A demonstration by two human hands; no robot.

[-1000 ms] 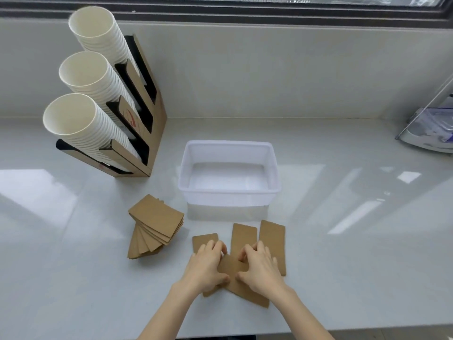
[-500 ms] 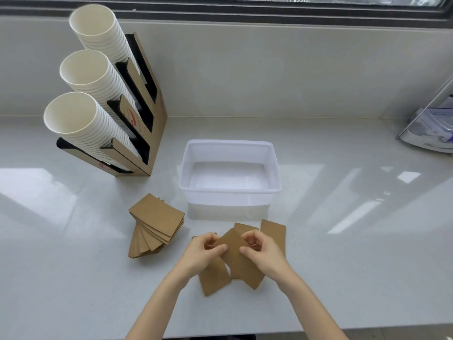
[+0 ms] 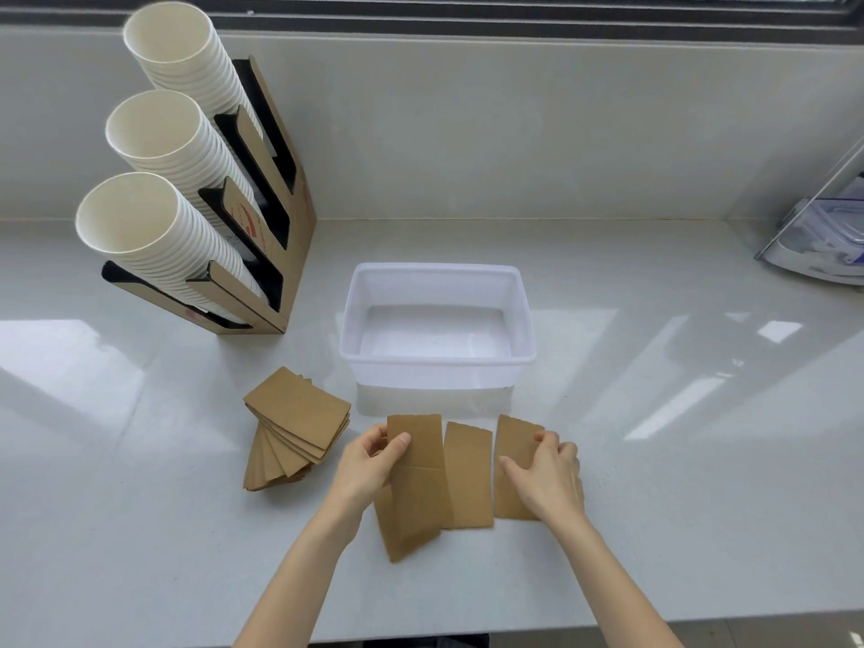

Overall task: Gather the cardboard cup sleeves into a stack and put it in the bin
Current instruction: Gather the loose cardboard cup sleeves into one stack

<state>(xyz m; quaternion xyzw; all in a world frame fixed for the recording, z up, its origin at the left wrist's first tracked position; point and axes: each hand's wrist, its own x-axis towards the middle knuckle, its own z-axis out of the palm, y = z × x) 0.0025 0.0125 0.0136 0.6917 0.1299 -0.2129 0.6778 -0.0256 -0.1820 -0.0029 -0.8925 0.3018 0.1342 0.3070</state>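
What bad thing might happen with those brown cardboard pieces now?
1. The left hand pinches a few sleeves that are not lined up; one may slide out.
2. The right hand only lies on another sleeve, and the middle sleeve is untouched, so either may get left behind.
3. The fanned pile beside the bin leans and may spill if bumped.

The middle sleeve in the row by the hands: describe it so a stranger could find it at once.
Start at the white plastic bin in the middle of the counter. Just in front of it lie loose brown cardboard sleeves. The middle sleeve lies flat between the left hand and right hand, and it alone is untouched by either.
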